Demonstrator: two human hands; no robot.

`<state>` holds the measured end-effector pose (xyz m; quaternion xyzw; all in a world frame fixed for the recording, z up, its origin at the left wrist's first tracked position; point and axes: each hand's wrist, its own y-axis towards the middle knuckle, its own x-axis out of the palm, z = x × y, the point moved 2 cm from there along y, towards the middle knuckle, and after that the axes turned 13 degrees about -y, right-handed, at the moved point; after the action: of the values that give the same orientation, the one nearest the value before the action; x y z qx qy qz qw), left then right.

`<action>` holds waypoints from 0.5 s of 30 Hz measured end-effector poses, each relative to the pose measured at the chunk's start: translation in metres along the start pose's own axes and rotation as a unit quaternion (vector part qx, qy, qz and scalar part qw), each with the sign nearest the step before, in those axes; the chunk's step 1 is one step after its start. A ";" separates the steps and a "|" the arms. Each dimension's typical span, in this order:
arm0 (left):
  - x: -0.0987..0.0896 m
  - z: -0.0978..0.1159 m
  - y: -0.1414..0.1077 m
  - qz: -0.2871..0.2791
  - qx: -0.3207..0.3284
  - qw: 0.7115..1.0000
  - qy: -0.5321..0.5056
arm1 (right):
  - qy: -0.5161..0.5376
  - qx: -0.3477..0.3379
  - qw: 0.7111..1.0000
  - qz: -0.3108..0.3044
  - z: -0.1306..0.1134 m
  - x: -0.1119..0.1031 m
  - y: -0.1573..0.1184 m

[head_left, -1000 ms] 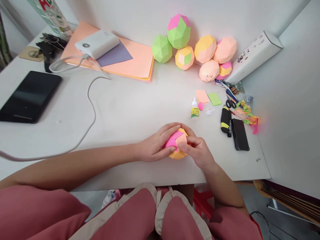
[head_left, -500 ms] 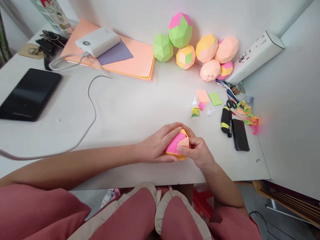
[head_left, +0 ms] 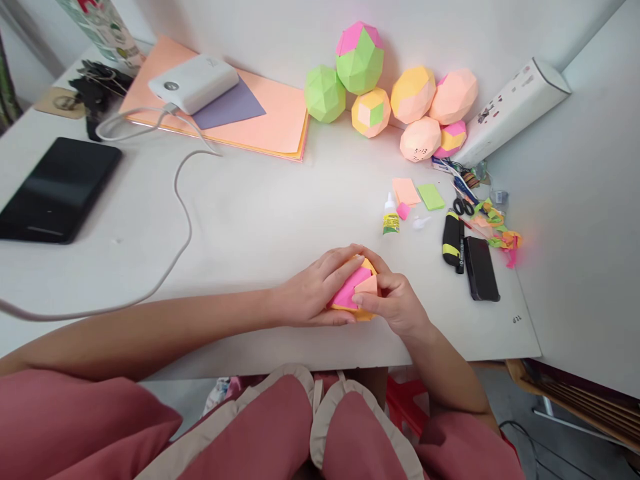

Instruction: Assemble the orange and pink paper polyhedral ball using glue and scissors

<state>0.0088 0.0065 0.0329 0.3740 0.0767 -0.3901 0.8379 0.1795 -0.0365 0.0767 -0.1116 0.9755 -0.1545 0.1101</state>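
Near the table's front edge, a folded paper ball in pink, yellow-orange and peach lies between my two hands. My left hand wraps it from the left, fingers over the top and thumb along the near side. My right hand grips the right side, its thumb on the peach panel and its fingers round the far edge. Both palms hide much of the ball. Beyond it stand a small glue bottle, a pink paper piece, and peach and green paper squares.
Several finished paper balls sit against the back wall. At right lie scissors, a black-and-yellow cutter, a dark phone-like slab and paper scraps. At left are a black tablet, a power bank and a cable.
Both hands keep the same hold on the paper ball. The camera view has shifted very slightly; nothing else has visibly moved.
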 end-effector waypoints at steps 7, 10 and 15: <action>-0.002 0.001 0.002 0.006 -0.011 1.000 -0.020 | -0.026 -0.017 1.000 0.007 0.000 0.001 -0.001; -0.002 0.001 0.003 0.006 -0.013 1.000 -0.017 | -0.031 -0.024 0.999 0.005 0.001 0.000 0.000; -0.002 0.000 0.002 0.019 -0.005 1.000 -0.017 | -0.027 -0.034 0.999 0.000 0.001 -0.002 -0.002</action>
<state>0.0089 0.0090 0.0351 0.3651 0.0575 -0.3799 0.8480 0.1821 -0.0376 0.0771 -0.1199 0.9768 -0.1180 0.1326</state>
